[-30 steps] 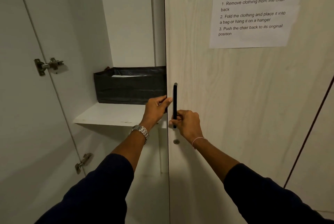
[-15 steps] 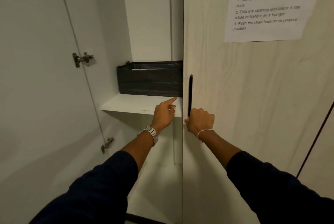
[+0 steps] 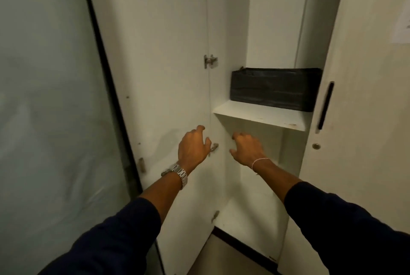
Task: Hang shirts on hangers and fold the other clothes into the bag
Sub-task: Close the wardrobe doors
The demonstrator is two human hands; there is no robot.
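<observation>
Hands reach into the open cupboard, both loosely spread and empty: the left hand hovers by the lower hinge, the right hand under the shelf. No shirts or hangers show. Likely aim is the black bag on that shelf, far right; lift both hands higher and grasp its two ends evenly.

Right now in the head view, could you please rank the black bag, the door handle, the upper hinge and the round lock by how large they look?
1. black bag
2. door handle
3. upper hinge
4. round lock

The ranking goes by apparent size only; the bag sits deeper in the cupboard than the handle.
</observation>
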